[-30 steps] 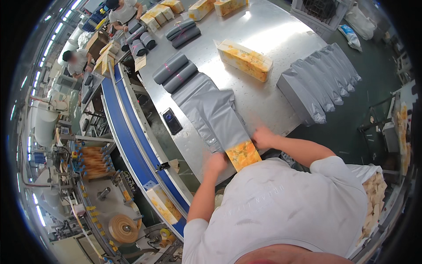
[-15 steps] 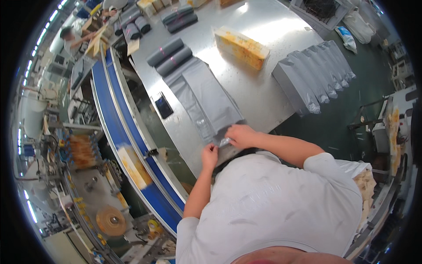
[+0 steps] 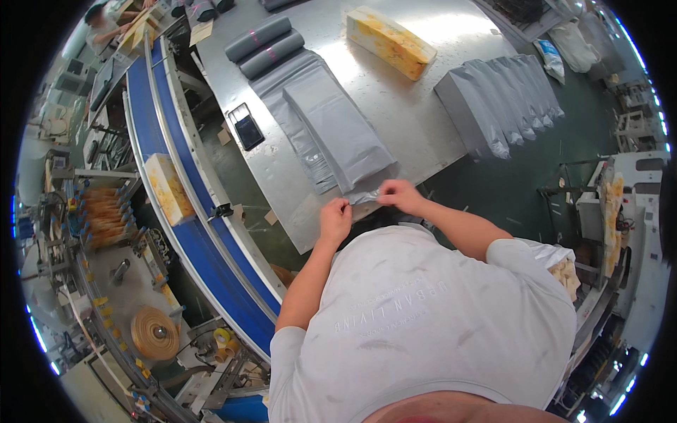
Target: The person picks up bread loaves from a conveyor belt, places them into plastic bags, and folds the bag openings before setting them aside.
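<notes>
A wide metal table [image 3: 451, 158] spreads beneath the filled grey bag [image 3: 338, 134], my landmark here. Left of the bag, well apart, runs a blue conveyor [image 3: 204, 254]. To its right, at the table's edge, stands a row of bulging grey parcels [image 3: 486, 106]. The bag itself lies just in front of my body, on flat grey film [image 3: 310, 169], its near end toward me. Its blocky shape suggests a springy, fairly light load; the thin film looks soft and slippery, likely to crease or stretch under a hard tug. Beyond the bag and to the right sits a yellow-patterned pack [image 3: 391, 42]; past its far end lie two dark grey rolls [image 3: 271, 54]. Left of it is a black phone [image 3: 247, 128]. At its near end, my left hand [image 3: 336, 218] and right hand [image 3: 400, 196] each pinch loose film between thumb and fingers. That gathered flap [image 3: 363, 197] seems the best hold for pulling; for lifting, I'd support both firm sides.
</notes>
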`<state>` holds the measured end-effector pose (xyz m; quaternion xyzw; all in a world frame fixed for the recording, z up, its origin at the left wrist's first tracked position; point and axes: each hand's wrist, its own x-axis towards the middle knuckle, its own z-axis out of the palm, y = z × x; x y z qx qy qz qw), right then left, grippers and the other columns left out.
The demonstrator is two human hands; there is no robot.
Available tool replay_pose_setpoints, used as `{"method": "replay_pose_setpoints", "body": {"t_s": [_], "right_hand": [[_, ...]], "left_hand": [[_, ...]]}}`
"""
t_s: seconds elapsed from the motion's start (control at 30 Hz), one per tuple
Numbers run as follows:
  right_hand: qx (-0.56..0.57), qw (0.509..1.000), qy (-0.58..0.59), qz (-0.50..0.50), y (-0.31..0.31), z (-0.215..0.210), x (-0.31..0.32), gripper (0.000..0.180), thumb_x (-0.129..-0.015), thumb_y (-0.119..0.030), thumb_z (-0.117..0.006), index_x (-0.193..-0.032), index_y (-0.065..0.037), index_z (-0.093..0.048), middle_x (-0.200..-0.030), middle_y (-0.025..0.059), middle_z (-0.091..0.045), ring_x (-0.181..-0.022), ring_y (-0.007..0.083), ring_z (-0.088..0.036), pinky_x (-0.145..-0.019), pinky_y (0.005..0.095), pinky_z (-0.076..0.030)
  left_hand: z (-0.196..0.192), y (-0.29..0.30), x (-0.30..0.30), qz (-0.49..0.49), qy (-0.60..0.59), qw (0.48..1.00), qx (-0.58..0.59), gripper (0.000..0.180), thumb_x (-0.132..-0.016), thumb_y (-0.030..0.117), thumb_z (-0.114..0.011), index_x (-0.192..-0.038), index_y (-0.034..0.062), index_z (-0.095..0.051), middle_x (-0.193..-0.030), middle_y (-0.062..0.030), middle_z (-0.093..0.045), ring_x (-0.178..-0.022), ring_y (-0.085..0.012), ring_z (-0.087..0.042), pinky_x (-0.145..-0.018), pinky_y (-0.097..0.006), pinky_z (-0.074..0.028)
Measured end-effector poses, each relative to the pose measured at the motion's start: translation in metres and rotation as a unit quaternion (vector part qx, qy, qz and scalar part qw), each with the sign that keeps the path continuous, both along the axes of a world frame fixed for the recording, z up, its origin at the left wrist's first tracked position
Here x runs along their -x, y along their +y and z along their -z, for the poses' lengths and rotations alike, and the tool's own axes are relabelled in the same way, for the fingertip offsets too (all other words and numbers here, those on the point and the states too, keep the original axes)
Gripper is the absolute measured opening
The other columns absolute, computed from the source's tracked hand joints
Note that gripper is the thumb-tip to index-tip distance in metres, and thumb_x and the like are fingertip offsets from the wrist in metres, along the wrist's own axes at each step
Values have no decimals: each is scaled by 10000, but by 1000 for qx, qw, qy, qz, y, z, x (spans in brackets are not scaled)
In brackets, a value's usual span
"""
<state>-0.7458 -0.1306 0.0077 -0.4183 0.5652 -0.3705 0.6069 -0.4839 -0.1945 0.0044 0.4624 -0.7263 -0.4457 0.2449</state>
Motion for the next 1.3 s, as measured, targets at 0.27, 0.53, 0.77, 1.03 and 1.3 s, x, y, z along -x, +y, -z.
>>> {"method": "replay_pose_setpoints", "body": {"t_s": [0.27, 0.53, 0.77, 1.03, 1.3], "right_hand": [[-277, 747, 586, -144, 196, -9, 178, 152, -871, -177, -670, -941, -54, -722, -1081, 192, -755, -1030, 398, -728, -888, 513, -598], [8, 899, 405, -165, -7, -30, 91, 485, -846, -425, -816, -1107, -24, -738, -940, 147, -760, -939, 385, -709, -818, 476, -564], [-175, 761, 408, -473, 97, -5, 187, 68, -885, -136, -722, -848, -79, -718, -864, 65, -755, -743, 225, -710, -658, 385, -544], [556, 671, 429, -239, -55, -86, 104, 393, -791, -66, -695, -1181, -106, -667, -1195, 102, -720, -1240, 366, -628, -1027, 468, -520], [471, 811, 279, -208, -103, -6, 99, 122, -891, -157, -687, -973, -77, -725, -1050, 67, -737, -1072, 283, -705, -928, 413, -549]], "left_hand": [[-8, 10, -23, 45, -82, 992, 84, 241, -861, 50, -712, -1102, 57, -720, -1239, -183, -690, -1118, -357, -660, -938, -438, -542], [-43, -63, 11, 322, -159, 811, 462, 249, -907, 129, -639, -1146, 98, -703, -1638, -42, -469, -1553, -277, -381, -1246, -456, -350], [-41, -65, 4, 378, -188, 798, 430, 126, -924, 126, -647, -980, 62, -740, -1614, -65, -510, -1559, -254, -390, -1241, -454, -371], [-40, -68, 5, 358, -188, 798, 447, 114, -905, 102, -634, -983, 64, -708, -1533, -67, -590, -1526, -246, -449, -1236, -456, -374], [-42, -85, -12, 271, -147, 892, 330, 80, -887, 120, -671, -941, 61, -668, -1302, -61, -688, -1309, -223, -609, -1148, -426, -431]]}}
